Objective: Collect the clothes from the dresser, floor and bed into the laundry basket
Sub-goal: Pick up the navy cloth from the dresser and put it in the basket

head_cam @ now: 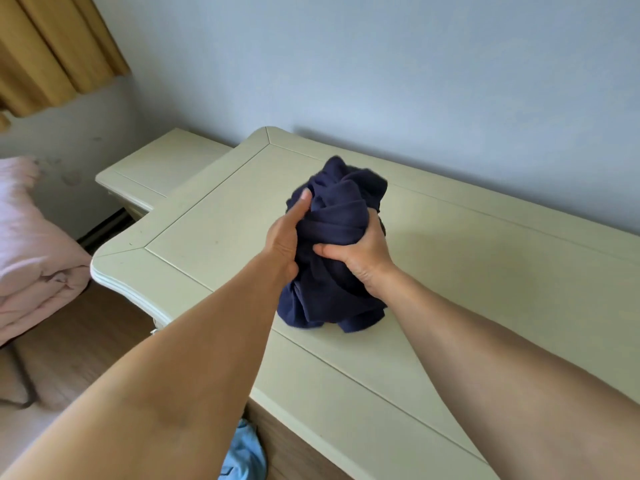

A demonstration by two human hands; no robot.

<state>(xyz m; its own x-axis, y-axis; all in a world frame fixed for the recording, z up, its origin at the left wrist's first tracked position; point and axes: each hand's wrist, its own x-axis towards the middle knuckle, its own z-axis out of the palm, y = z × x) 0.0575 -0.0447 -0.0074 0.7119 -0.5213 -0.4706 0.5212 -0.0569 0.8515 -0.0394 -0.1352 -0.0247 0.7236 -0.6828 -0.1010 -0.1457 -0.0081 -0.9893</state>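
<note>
A bunched-up navy blue garment (332, 216) rests on the cream dresser top (485, 271), its lower folds touching the surface. My left hand (285, 237) presses against its left side with the thumb up along the cloth. My right hand (360, 254) grips a thick fold on its right side. A light blue piece of clothing (242, 452) lies on the floor beside the dresser, partly hidden by my left forearm. No laundry basket is in view.
A lower cream nightstand (156, 168) stands left of the dresser against the blue wall. Pink bedding (31, 251) hangs over the bed edge at the far left, above wooden floor (86, 341). A mustard curtain (52, 46) hangs at the top left.
</note>
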